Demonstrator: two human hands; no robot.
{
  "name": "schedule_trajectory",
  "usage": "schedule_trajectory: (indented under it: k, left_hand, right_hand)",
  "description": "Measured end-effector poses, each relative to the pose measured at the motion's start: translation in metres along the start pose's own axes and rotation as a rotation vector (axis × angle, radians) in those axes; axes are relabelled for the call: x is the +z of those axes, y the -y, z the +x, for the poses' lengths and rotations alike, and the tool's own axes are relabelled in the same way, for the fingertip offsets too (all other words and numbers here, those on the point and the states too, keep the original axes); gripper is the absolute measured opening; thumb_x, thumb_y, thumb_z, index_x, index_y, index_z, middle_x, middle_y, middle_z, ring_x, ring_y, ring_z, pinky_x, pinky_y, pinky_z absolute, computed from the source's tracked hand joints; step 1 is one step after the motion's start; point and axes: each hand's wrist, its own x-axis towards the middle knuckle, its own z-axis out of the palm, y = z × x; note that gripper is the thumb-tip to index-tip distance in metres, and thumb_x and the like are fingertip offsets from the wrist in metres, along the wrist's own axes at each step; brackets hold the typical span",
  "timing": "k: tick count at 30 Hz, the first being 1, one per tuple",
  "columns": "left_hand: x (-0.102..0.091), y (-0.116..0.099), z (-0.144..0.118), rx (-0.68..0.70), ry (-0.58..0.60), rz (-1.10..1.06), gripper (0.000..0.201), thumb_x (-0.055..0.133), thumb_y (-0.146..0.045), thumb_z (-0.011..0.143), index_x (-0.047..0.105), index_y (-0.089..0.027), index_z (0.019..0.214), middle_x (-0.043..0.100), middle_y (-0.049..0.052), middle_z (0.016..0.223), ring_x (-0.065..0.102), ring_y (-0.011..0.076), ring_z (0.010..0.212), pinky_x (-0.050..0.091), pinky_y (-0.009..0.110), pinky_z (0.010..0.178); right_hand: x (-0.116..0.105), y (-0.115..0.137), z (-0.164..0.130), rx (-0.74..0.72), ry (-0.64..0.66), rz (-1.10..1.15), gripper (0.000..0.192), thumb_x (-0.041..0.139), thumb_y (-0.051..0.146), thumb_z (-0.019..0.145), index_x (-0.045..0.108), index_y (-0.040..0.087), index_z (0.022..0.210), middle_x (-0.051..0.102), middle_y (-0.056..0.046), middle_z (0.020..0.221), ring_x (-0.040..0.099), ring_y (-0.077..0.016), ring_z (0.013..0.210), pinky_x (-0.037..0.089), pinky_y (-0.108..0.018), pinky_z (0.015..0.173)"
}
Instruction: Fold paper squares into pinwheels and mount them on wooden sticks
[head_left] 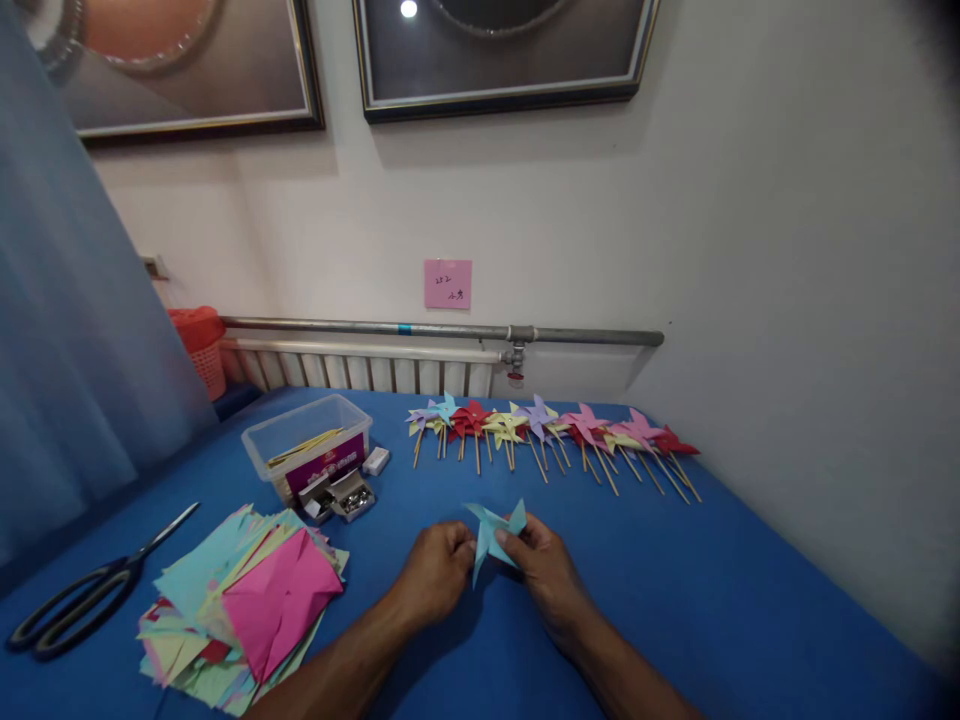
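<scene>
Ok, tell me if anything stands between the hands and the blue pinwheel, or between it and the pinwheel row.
Nothing visible does: the right hand holds the blue pinwheel, the left hand is at its edge, and only tabletop shows between it and the pinwheel row.

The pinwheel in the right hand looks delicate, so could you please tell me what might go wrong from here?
The pinwheel could crease, since it is thin folded paper and the thumb of the right hand lies on it.
The open box of small shiny pieces might spill if knocked.
The loose, uneven paper pile could slide if brushed.
</scene>
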Motion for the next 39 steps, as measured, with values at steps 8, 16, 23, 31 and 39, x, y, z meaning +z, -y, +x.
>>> schedule_trajectory:
  k: [8, 16, 23, 31, 39]
  left_hand:
    - [-0.0004, -0.0034, -0.0019, 0.001, -0.036, 0.059, 0.02, 0.047, -0.028, 0.086, 0.056, -0.017, 0.071, 0.053, -0.002, 0.058, 0.045, 0.0117, 0.056, 0.03, 0.023, 0.054]
    - [0.0, -0.0053, -0.0028, 0.003, -0.054, 0.047, 0.02, 0.048, -0.027, 0.085, 0.055, -0.017, 0.068, 0.05, -0.002, 0.057, 0.043, 0.0113, 0.054, 0.029, 0.023, 0.053]
    - [0.001, -0.0063, -0.0031, -0.007, -0.038, 0.003, 0.019, 0.05, -0.027, 0.085, 0.057, -0.017, 0.071, 0.051, -0.003, 0.058, 0.043, 0.0109, 0.054, 0.031, 0.022, 0.053]
    - [0.0025, -0.0058, -0.0033, 0.014, -0.041, 0.0, 0.019, 0.048, -0.024, 0.084, 0.054, -0.018, 0.067, 0.051, -0.003, 0.057, 0.043, 0.0107, 0.054, 0.031, 0.022, 0.054]
    - [0.0023, -0.0037, -0.0024, -0.006, -0.05, 0.021, 0.019, 0.047, -0.027, 0.084, 0.056, -0.017, 0.07, 0.051, -0.002, 0.058, 0.044, 0.0115, 0.054, 0.03, 0.023, 0.053]
  right_hand:
    - [-0.0002, -0.0002, -0.0003, -0.011, 0.0, -0.028, 0.038, 0.085, 0.048, 0.063, 0.068, 0.019, 0.08, 0.065, 0.001, 0.07, 0.055, -0.0162, 0.066, 0.044, -0.028, 0.066]
    - [-0.0001, -0.0006, -0.0005, -0.01, 0.011, -0.014, 0.036, 0.085, 0.046, 0.065, 0.069, 0.019, 0.081, 0.065, 0.001, 0.071, 0.055, -0.0158, 0.067, 0.045, -0.028, 0.068]
    - [-0.0001, 0.0011, -0.002, 0.003, 0.019, -0.021, 0.035, 0.086, 0.044, 0.064, 0.067, 0.019, 0.081, 0.064, 0.002, 0.071, 0.054, -0.0148, 0.067, 0.043, -0.027, 0.068]
    - [0.0015, -0.0022, -0.0003, -0.039, -0.003, -0.028, 0.041, 0.086, 0.049, 0.063, 0.07, 0.019, 0.086, 0.07, -0.003, 0.079, 0.06, -0.0205, 0.075, 0.048, -0.032, 0.073]
    - [0.0022, 0.0009, -0.0018, -0.021, 0.017, -0.004, 0.038, 0.087, 0.046, 0.062, 0.07, 0.019, 0.083, 0.07, -0.001, 0.075, 0.059, -0.0189, 0.072, 0.047, -0.03, 0.071]
